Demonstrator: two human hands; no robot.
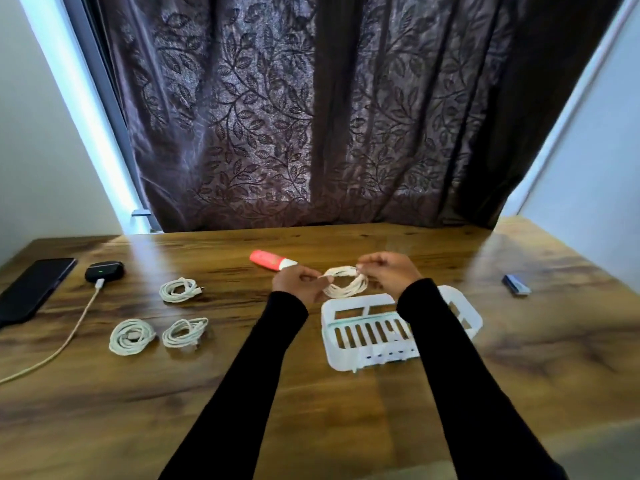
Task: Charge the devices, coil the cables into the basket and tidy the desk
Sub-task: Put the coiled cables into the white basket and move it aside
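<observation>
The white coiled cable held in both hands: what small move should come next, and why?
Probably lower the white coiled cable into the white slotted plastic basket just below it. The left hand and right hand hold it wound, and the basket looks empty.

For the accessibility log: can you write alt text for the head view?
Both hands, left hand and right hand, hold a coiled white cable above a wooden desk, just behind an empty white basket. Three coiled cables lie to the left, near an earbud case on charge and a phone.
</observation>
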